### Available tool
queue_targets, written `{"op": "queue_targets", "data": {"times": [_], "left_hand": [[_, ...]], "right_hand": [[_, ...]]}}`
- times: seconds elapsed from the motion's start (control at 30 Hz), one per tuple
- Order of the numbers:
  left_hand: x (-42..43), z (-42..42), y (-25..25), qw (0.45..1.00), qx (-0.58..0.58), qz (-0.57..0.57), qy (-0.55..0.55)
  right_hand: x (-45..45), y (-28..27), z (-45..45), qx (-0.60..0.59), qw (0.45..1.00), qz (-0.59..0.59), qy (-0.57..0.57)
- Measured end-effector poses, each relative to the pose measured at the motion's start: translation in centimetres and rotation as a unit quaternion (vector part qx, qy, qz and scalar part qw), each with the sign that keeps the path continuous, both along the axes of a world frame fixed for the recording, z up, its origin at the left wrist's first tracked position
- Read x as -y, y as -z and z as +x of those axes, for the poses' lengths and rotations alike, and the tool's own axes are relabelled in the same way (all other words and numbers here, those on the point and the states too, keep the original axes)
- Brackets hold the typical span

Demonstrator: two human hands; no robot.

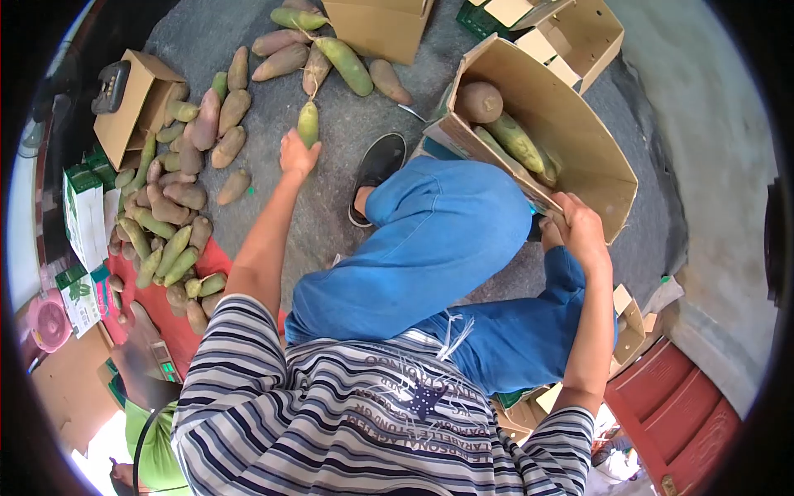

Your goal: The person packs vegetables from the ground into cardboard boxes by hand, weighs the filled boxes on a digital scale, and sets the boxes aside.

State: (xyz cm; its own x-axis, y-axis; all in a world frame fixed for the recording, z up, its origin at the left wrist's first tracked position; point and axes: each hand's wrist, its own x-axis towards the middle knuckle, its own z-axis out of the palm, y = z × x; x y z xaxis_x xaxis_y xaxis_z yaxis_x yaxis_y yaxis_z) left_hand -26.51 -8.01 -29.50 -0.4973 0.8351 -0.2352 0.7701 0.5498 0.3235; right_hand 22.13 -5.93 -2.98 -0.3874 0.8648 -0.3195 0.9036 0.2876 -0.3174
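Observation:
My left hand (298, 155) is closed round the lower end of a green radish (308, 122), whose thin root tail points away from me. More radishes, green and brownish-pink, lie just beyond it, among them a long green radish (345, 66). On the other side, my right hand (581, 229) grips the near edge of an open cardboard box (591, 157), fingers curled over its rim. Inside that box lie a brown radish (480, 102) and a green one (514, 140), with others partly hidden by the box wall.
A large radish pile (169, 207) spreads over the floor and a red mat (219, 258) at left. Cardboard boxes stand at the far left (136, 107), top (380, 29) and top right (600, 41). A person in a green shirt (153, 442) is at lower left, near a scale (164, 357).

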Motion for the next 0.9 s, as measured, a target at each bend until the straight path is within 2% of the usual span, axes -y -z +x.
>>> {"op": "queue_targets", "data": {"times": [0.07,0.13,0.17,0.27,0.37,0.47,0.57,0.67,0.77,0.87,0.9], "left_hand": [[1.6,-1.5,2.6,0.991,0.052,-0.118,-0.04],[3.2,-2.6,6.1,0.986,0.106,-0.11,-0.065],[3.4,-2.3,5.9,0.982,0.134,-0.106,-0.077],[3.2,-0.7,5.4,0.983,0.095,-0.124,-0.095],[2.3,0.4,5.4,0.965,0.161,-0.138,-0.153],[2.3,1.1,5.6,0.961,0.158,-0.106,-0.2],[2.5,0.9,5.9,0.956,0.196,-0.089,-0.199],[2.6,1.9,5.7,0.971,0.143,-0.066,-0.177],[2.2,1.9,4.9,0.972,0.17,-0.091,-0.137],[1.7,2.4,4.3,0.967,0.188,-0.038,-0.167],[1.3,2.6,3.9,0.919,0.308,0.009,-0.246]], "right_hand": [[0.0,0.0,0.0,-0.003,1.0,0.001,0.001],[-0.2,0.0,-0.1,-0.002,1.0,-0.007,0.004],[-0.2,-0.1,-0.2,0.002,1.0,-0.016,0.008],[-0.1,-0.1,-0.1,0.009,1.0,-0.017,0.014],[-0.1,0.1,-0.2,0.001,1.0,-0.013,0.013],[-0.2,0.0,-0.2,-0.001,1.0,-0.014,0.01],[0.0,0.1,0.0,0.002,1.0,-0.011,0.01],[-0.1,0.2,-0.1,-0.002,1.0,-0.008,0.007],[-0.1,0.0,-0.2,0.003,1.0,-0.007,0.007],[-0.1,0.1,-0.1,0.009,1.0,-0.001,0.0],[-0.1,0.1,-0.1,0.011,1.0,0.004,-0.003]]}}
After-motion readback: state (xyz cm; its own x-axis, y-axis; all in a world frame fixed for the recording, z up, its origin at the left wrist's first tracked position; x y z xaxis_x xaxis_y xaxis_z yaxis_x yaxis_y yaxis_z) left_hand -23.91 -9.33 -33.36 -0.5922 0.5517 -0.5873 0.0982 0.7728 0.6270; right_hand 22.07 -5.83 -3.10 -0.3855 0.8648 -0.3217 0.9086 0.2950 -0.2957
